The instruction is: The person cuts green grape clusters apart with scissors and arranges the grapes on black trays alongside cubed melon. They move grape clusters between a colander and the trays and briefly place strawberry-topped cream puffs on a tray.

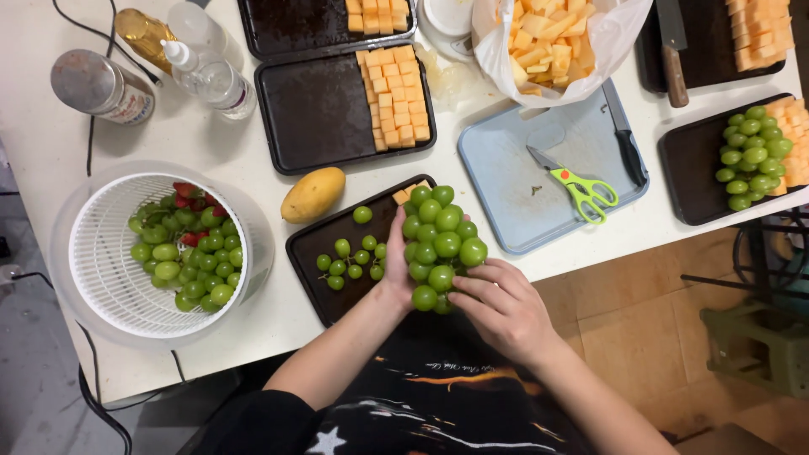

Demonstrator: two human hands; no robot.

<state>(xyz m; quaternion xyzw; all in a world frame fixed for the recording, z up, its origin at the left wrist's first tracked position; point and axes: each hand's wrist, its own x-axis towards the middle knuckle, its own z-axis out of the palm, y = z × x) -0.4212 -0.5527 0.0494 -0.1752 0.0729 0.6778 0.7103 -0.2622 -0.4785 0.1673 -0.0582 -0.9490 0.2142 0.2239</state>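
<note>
1. The white tabletop (211,143) carries everything here, and its near edge runs just above the person's lap.
2. A round white plastic colander set in a clear bowl (101,253) stands at the left, holding loose green grapes and a few red strawberry pieces.
3. A pale blue rectangular plastic cutting board (514,194) lies at centre right, with green-handled kitchen scissors (581,190) on it and a black-handled knife (625,139) along its right edge.
4. A dark rectangular tray lined with a strip of orange melon cubes (320,109) sits above the middle of the table.
5. A second dark rectangular tray (324,282) lies at the near edge, with a scatter of loose green grapes (350,261) on it.
6. The bunch of large green grapes (438,244) is held up just over the right end of that near tray, between both hands.
7. The left hand (396,274) cups the bunch from its left side, fingers wrapped behind the fruit and grasping it.
8. The right hand (497,307) rests against the lower right of the bunch, its fingertips (455,291) pinching at the bottom grapes.
9. A whole yellow mango (313,194) lies just above the near tray's left corner.
</note>
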